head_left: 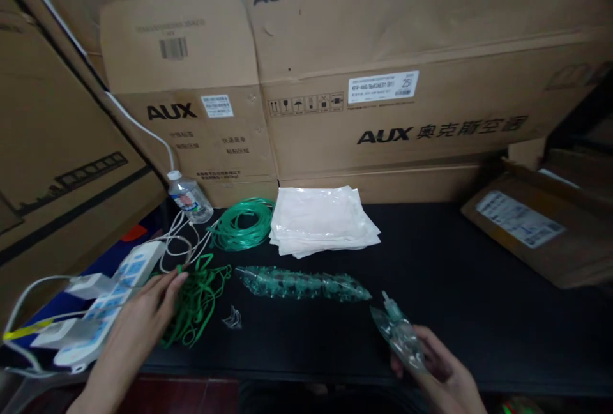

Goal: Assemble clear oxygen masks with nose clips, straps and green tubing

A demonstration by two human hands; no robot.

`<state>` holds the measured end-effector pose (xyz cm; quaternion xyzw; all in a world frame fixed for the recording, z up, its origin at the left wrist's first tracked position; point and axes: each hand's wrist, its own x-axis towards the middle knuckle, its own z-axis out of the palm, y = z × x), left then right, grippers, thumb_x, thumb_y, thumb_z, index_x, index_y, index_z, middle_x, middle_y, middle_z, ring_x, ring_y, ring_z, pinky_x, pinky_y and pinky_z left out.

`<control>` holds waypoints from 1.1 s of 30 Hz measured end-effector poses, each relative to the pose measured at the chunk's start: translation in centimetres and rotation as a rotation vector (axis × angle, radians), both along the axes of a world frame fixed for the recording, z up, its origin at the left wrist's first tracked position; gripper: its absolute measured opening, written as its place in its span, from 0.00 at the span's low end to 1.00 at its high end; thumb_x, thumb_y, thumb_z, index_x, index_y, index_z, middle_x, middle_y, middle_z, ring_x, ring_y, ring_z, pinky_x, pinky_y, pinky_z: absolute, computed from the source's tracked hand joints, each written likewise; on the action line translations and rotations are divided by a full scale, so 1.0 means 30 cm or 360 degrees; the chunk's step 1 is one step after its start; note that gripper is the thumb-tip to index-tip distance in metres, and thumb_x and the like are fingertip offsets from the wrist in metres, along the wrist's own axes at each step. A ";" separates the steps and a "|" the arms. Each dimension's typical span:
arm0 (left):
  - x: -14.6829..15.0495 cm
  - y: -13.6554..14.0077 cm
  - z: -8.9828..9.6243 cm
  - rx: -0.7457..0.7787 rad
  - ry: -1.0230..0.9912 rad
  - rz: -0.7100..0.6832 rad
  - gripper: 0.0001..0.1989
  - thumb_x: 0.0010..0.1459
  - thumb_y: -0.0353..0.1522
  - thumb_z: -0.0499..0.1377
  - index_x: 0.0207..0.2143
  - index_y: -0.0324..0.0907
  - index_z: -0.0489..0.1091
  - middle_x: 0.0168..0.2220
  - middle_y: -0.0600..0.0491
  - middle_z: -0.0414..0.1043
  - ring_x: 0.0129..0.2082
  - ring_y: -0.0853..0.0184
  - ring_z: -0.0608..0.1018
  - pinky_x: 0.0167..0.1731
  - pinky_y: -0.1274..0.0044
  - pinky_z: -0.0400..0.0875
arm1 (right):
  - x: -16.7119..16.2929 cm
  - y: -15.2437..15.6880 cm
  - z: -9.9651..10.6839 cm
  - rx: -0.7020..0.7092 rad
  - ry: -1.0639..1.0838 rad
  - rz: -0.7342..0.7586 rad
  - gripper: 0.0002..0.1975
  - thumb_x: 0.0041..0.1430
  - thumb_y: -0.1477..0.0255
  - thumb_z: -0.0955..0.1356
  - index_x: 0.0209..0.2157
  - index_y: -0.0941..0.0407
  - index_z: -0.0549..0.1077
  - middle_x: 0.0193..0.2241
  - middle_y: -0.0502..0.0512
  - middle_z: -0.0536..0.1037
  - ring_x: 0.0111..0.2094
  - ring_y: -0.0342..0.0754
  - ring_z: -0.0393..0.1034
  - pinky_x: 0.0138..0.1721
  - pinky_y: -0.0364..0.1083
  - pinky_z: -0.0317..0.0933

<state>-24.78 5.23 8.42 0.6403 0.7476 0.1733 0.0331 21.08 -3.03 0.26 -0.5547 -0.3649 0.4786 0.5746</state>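
My left hand [146, 312] reaches into a tangled heap of green elastic cords [201, 302], thumb and fingertips pinched together at the heap's upper edge. A strand of green shows at the fingertips. My right hand [438, 369] grips a clear oxygen mask [405, 340] with a green-tinted connector pointing up and away. Between the hands lies a long row of clear, greenish nested plastic pieces [306, 284]. Several small, thin curved strips [232, 318] rest on the black tabletop [306, 344], right of the cords.
A coil of green tubing [246, 225] and a stack of white packets [323, 219] lie toward the back. At left are a power strip [119, 299] with plugs and a plastic bottle [190, 200]. Cardboard boxes [316, 165] wall the back; an opened carton [527, 229] stands right.
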 end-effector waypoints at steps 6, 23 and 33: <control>0.033 -0.002 0.011 0.0171 0.0042 0.0038 0.23 0.66 0.47 0.51 0.44 0.41 0.78 0.51 0.45 0.80 0.51 0.47 0.81 0.51 0.63 0.73 | -0.016 0.000 0.022 -0.0162 0.0155 0.0139 0.22 0.46 0.54 0.80 0.33 0.56 0.80 0.22 0.52 0.78 0.25 0.47 0.70 0.29 0.43 0.64; 0.126 -0.059 0.068 0.0423 -0.0008 0.0461 0.26 0.67 0.53 0.50 0.48 0.49 0.78 0.54 0.56 0.79 0.46 0.53 0.83 0.51 0.61 0.74 | 0.017 -0.011 -0.031 -0.0215 0.0289 0.0356 0.19 0.52 0.54 0.78 0.35 0.55 0.82 0.24 0.53 0.79 0.27 0.46 0.71 0.31 0.42 0.65; 0.706 -0.193 -0.106 0.0248 -0.0951 -0.1108 0.16 0.66 0.37 0.63 0.56 0.55 0.74 0.46 0.54 0.80 0.38 0.69 0.84 0.39 0.80 0.80 | -0.033 -0.025 0.064 -0.0026 -0.0407 0.0092 0.15 0.61 0.56 0.73 0.36 0.54 0.83 0.26 0.52 0.82 0.27 0.47 0.77 0.29 0.38 0.72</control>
